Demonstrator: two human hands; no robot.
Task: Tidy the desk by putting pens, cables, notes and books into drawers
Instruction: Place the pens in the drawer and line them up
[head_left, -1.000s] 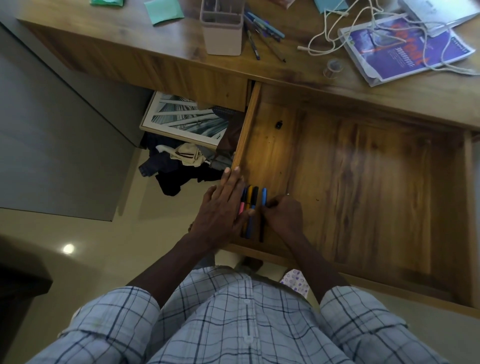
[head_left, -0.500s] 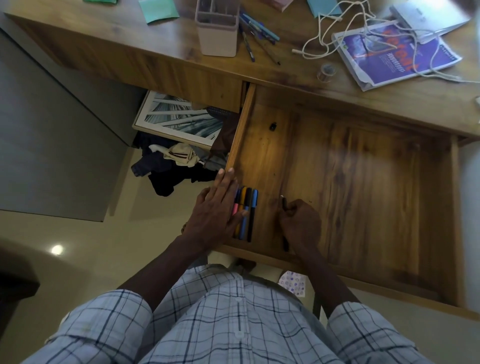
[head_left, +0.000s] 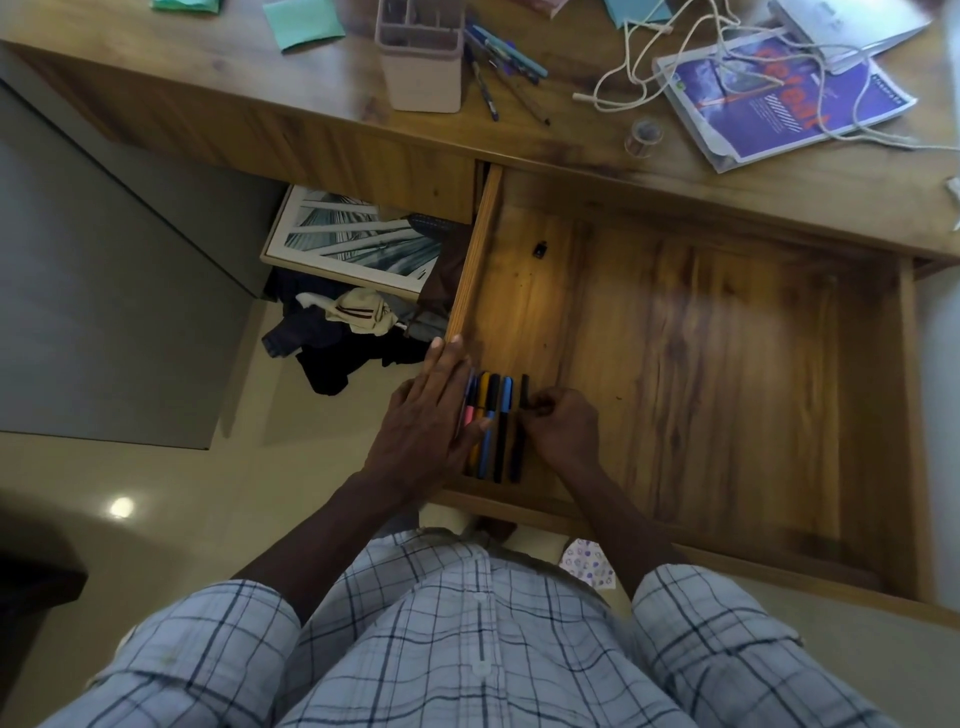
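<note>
A wide wooden drawer (head_left: 727, 364) is pulled out below the desk top (head_left: 545, 150). Several coloured pens (head_left: 491, 426) lie side by side in its front left corner. My left hand (head_left: 431, 421) lies flat, fingers together, against the left side of that row. My right hand (head_left: 563, 423) pinches a black pen (head_left: 521, 431) at the right end of the row, parallel to the others. More pens (head_left: 498, 67), a white cable (head_left: 675, 62), green notes (head_left: 304, 23) and a purple book (head_left: 774, 104) lie on the desk.
A beige pen holder (head_left: 421, 62) stands on the desk, with a small tape roll (head_left: 644, 136) near the edge. A small black item (head_left: 540, 249) sits at the back of the drawer. A framed picture (head_left: 353, 244) and clothes (head_left: 343, 332) lie on the floor to the left.
My right hand had moved away to the right with the black pen; now it has brought the pen back beside the row. My left hand has stayed against the pens.
</note>
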